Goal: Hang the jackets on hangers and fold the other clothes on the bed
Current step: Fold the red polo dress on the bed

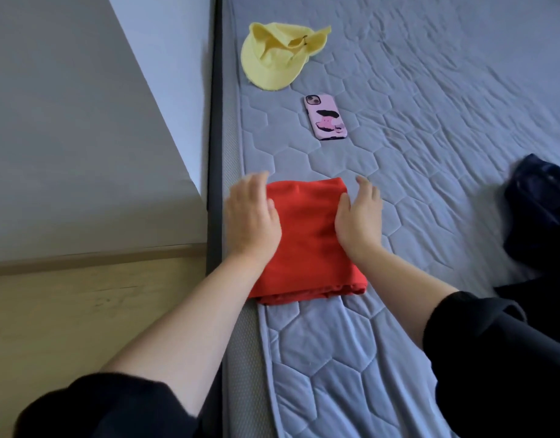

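Head view
Left hand (pixel 253 216): flat, fingers straight and close together, gripping nothing; it lies on the left edge of the folded red garment (pixel 307 238).
Right hand (pixel 359 219): flat with straight fingers, resting along the garment's right edge, thumb side on the cloth.
Folded red garment: a neat rectangle between the two hands on the quilted mattress (pixel 430 90), its layered edges facing the person.
Mattress edge: just left of the left hand, with the dark bed frame (pixel 213 121) and pale wooden floor (pixel 82 311) beyond it.
Open room: quilted surface spreads right of the right hand and beyond both sets of fingertips.
Phone (pixel 325 121): beyond the right hand's fingertips, apart from the garment, face down; pink case with black blotches.
Yellow hat (pixel 272 55): farther beyond the left hand, near the mattress edge.
Dark navy garment (pixel 537 210): crumpled, well right of the right hand.
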